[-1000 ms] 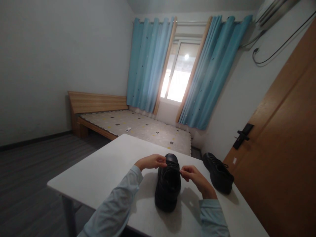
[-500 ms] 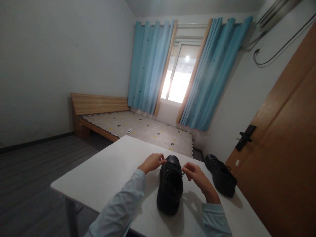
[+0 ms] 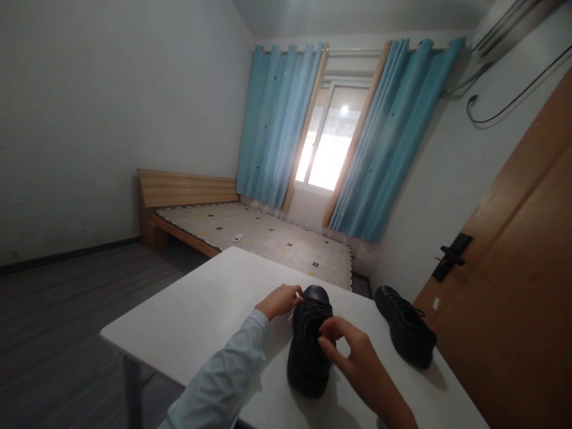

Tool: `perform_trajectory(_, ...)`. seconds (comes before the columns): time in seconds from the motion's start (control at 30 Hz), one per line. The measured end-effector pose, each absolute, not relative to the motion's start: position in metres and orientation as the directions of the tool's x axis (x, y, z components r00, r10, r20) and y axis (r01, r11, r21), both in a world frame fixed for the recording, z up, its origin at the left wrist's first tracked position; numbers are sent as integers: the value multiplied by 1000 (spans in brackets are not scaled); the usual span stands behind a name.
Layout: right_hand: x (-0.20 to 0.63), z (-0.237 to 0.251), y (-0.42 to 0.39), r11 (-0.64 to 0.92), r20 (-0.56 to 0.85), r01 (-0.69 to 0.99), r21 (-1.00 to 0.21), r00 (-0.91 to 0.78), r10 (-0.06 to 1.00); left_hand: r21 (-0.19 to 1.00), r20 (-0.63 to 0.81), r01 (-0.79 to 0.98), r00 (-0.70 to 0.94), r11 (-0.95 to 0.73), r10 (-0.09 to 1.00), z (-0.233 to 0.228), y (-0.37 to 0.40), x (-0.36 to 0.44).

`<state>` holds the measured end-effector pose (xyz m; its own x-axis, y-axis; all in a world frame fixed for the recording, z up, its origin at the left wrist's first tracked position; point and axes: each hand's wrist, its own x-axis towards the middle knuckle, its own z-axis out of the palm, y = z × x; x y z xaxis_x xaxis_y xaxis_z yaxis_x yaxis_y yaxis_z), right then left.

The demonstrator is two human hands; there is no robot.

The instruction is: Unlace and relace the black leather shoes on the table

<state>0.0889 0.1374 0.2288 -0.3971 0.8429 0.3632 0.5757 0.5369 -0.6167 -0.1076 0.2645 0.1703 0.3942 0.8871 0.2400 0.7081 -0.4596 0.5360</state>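
A black lace-up shoe [image 3: 308, 357] stands on the white table [image 3: 210, 316], toe pointing away from me. My left hand [image 3: 280, 300] pinches a lace at the shoe's left side near the toe. My right hand [image 3: 353, 354] hovers over the shoe's opening, fingers curled with thumb and forefinger close together; whether a lace is between them I cannot tell. A second black shoe [image 3: 406, 333] lies on the table to the right, apart from both hands.
A wooden door [image 3: 513, 298] with a black handle [image 3: 449, 257] stands close on the right. Beyond the table are a low wooden bed [image 3: 250, 232], blue curtains [image 3: 277, 125] and a bright window [image 3: 328, 143]. Dark floor lies to the left.
My right hand has lifted from the shoe's right side and moved nearer to me, over the shoe's opening. My left hand stays at the lace. The view has shifted slightly.
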Motion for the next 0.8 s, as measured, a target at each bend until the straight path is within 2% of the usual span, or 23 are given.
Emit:
perform_trajectory(0.07,81,207,128,565,394,691,-451,-414,821,531,238,715,390,-456,889,171,264,-107)
perform_trajectory(0.17,73,171,123,538,515,821,-191,-383,767,516,232,726,391,-453,891,173,263,-107)
perform_trajectory(0.2,72,162,122,515,567,846,-141,-357,742,513,230,729,393,-454,890,174,263,-107)
perform_trajectory(0.27,70,149,120,486,634,866,-120,-310,708,509,229,730,395,-455,890,174,263,-107)
perform_trajectory(0.47,64,157,114,487,593,826,-285,-248,766,502,245,732,390,-461,887,172,263,-107)
perform_trajectory(0.67,63,187,112,428,419,787,-445,-239,876,500,236,739,387,-452,892,174,260,-108)
perform_trajectory(0.8,72,205,118,408,334,746,-526,-260,906,485,233,752,380,-445,895,172,262,-109)
